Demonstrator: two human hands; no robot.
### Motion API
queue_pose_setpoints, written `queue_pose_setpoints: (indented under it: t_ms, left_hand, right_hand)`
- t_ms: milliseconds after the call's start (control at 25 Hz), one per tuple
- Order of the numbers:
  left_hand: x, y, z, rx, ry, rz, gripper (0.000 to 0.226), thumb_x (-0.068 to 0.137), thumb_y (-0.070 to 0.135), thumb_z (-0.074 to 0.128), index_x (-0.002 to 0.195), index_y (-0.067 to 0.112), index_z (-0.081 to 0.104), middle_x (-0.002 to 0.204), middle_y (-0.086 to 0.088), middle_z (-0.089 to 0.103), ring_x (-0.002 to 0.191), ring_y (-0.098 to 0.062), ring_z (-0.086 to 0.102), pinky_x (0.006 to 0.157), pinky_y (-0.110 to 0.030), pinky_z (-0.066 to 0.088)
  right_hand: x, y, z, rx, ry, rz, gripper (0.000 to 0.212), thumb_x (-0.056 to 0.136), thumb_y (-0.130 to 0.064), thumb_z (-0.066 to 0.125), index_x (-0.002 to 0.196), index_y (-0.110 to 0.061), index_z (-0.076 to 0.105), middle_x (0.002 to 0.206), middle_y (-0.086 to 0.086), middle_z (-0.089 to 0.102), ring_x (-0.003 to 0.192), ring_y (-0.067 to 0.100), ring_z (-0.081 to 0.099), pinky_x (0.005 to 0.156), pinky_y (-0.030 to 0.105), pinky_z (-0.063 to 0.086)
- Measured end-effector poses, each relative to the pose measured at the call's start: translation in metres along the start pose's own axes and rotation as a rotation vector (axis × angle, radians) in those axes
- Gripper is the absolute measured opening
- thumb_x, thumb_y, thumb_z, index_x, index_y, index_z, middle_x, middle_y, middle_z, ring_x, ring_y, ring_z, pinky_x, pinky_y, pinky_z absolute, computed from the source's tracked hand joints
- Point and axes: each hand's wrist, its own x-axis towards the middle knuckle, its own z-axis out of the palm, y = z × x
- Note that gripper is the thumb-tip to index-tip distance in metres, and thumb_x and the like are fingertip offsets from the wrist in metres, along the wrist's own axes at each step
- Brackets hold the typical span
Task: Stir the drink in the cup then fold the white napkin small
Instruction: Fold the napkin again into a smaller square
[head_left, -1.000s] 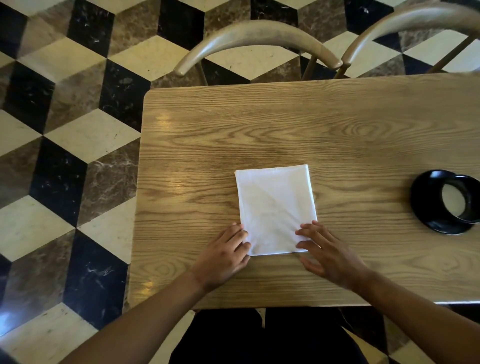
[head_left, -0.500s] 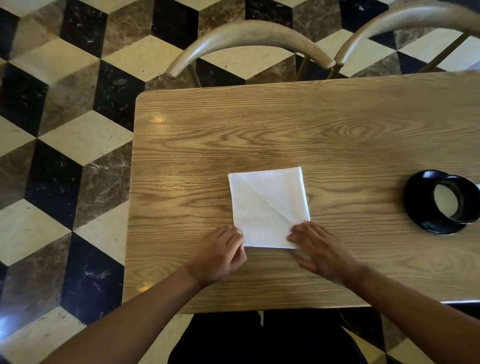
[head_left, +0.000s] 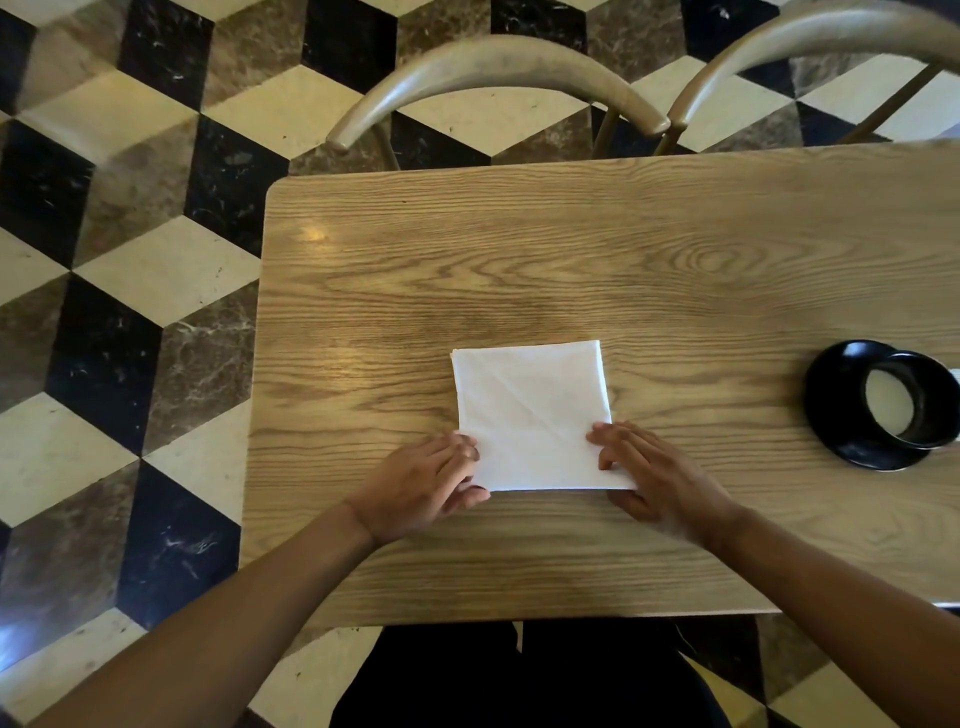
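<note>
The table (head_left: 571, 270) is faced in light wood with a bold, wavy grain; a smooth, semi-gloss finish is shown by soft glints of light well beyond the fingers. The white napkin (head_left: 530, 415), pressed under the fingertips (head_left: 467, 449) at its near corners, is seen as thin, matt material, faintly creased along one diagonal; cloth or paper cannot be told. The cup (head_left: 914, 400) and saucer (head_left: 831, 400), well right of the fingers, are finished in glossy black glaze. The floor (head_left: 130, 260) is laid in polished, veined marble. The chair backs (head_left: 498, 62) are made of smooth, satin wood.
</note>
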Motion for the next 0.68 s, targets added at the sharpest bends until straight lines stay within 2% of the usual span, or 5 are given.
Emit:
queue_pose_setpoints:
  t_ms: [160, 240, 440, 600, 680]
  left_hand:
    - [-0.002, -0.010, 0.001, 0.099, -0.123, 0.054, 0.036, 0.100, 0.045, 0.062, 0.107, 0.010, 0.063, 0.119, -0.010, 0.070, 0.119, -0.027, 0.065, 0.102, -0.040, 0.052]
    - [-0.003, -0.010, 0.003, 0.115, -0.113, 0.035, 0.030, 0.098, 0.039, 0.065, 0.105, 0.010, 0.068, 0.121, -0.009, 0.070, 0.121, -0.026, 0.064, 0.108, -0.039, 0.048]
    - [-0.004, 0.005, 0.005, -0.131, 0.030, -0.285, 0.023, 0.094, 0.028, 0.066, 0.099, 0.006, 0.070, 0.111, -0.005, 0.073, 0.118, -0.018, 0.068, 0.094, -0.033, 0.056]
    - [0.014, 0.018, -0.004, -0.236, 0.139, -0.654, 0.034, 0.098, 0.043, 0.055, 0.105, 0.013, 0.069, 0.080, 0.011, 0.065, 0.074, -0.002, 0.060, 0.067, -0.014, 0.046]
    - [0.024, 0.016, -0.008, -0.288, 0.157, -0.709, 0.028, 0.101, 0.045, 0.052, 0.096, 0.019, 0.062, 0.070, 0.012, 0.061, 0.064, -0.008, 0.059, 0.059, -0.018, 0.046]
  right_hand:
    - [0.004, -0.003, -0.004, 0.051, 0.010, 0.040, 0.035, 0.086, -0.025, 0.063, 0.117, -0.018, 0.048, 0.130, 0.010, 0.065, 0.131, 0.026, 0.056, 0.111, 0.033, 0.041]
    - [0.005, -0.005, -0.004, 0.060, 0.028, 0.051, 0.035, 0.087, -0.027, 0.059, 0.119, -0.018, 0.048, 0.126, 0.007, 0.067, 0.129, 0.026, 0.057, 0.110, 0.029, 0.041]
    - [0.004, -0.006, -0.006, 0.150, 0.031, 0.154, 0.035, 0.089, -0.028, 0.060, 0.122, -0.022, 0.049, 0.122, 0.000, 0.068, 0.118, 0.025, 0.064, 0.098, 0.036, 0.051]
    - [0.014, -0.015, -0.013, 0.257, 0.157, 0.410, 0.020, 0.099, -0.047, 0.051, 0.112, -0.031, 0.052, 0.108, 0.000, 0.076, 0.095, 0.026, 0.073, 0.075, 0.039, 0.057]
    - [0.026, -0.014, -0.017, 0.269, 0.187, 0.532, 0.027, 0.100, -0.047, 0.052, 0.109, -0.022, 0.056, 0.087, 0.001, 0.075, 0.079, 0.032, 0.071, 0.064, 0.036, 0.050]
